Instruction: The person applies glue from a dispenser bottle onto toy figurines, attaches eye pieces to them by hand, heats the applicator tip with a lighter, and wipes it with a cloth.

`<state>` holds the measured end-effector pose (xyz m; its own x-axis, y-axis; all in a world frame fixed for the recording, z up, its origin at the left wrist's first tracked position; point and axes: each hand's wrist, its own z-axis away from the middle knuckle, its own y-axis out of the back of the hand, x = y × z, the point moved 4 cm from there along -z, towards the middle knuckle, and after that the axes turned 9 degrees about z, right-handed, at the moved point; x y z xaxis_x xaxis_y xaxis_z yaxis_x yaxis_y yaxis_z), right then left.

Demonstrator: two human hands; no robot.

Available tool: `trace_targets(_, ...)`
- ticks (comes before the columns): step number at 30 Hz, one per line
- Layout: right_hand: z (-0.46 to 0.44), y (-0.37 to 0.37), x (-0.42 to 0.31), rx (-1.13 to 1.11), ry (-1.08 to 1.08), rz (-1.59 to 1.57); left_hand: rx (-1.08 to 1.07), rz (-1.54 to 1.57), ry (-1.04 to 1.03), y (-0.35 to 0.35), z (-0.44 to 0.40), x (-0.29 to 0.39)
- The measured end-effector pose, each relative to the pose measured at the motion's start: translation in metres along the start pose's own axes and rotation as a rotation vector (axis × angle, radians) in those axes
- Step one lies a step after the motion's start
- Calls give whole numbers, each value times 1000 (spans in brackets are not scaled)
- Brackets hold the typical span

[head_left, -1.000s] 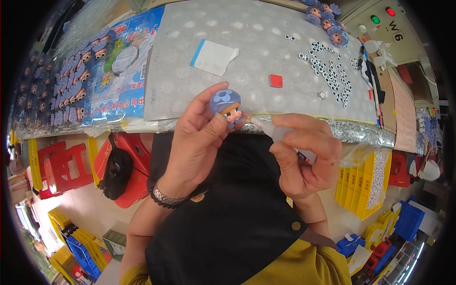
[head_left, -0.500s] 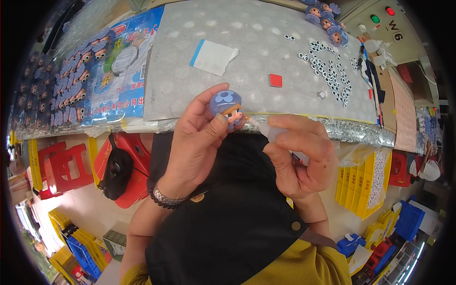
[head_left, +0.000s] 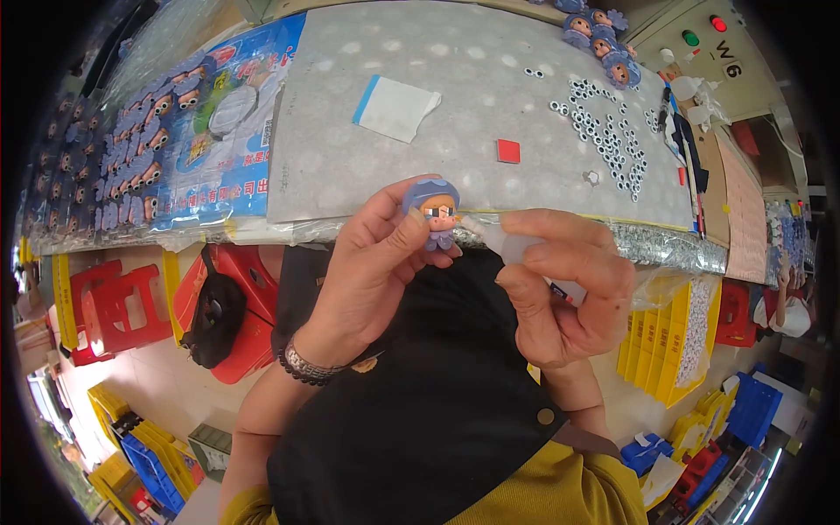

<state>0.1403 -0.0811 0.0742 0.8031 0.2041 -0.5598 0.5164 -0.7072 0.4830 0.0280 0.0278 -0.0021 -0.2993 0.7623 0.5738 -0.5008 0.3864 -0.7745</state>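
Note:
My left hand (head_left: 363,271) pinches a small doll head (head_left: 430,191) with a blue-purple cap and a frilled collar, its face turned up and to the right. Dark and white patches fill its eye areas. In my right hand (head_left: 573,293) is a translucent squeeze bottle (head_left: 518,248) with a thin nozzle. The nozzle's tip is at the right side of the doll's face; whether it touches cannot be made out. Both hands are at the table's near edge.
Many small eye pieces (head_left: 604,131) lie on the grey table mat (head_left: 350,175), with a red square (head_left: 508,151) and a white cloth (head_left: 396,108). Doll heads (head_left: 604,39) cluster at the back right; rows of similar heads (head_left: 136,157) stand left. A control box (head_left: 700,61) is at far right.
The doll head has moved slightly right and down and has been turned, so its face and collar show more. My right hand with the bottle has shifted a little to the right.

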Motion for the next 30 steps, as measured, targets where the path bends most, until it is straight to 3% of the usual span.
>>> trace_targets(30,3,0,4,54,-4,-26,4,-15,27,1,-1,-2)
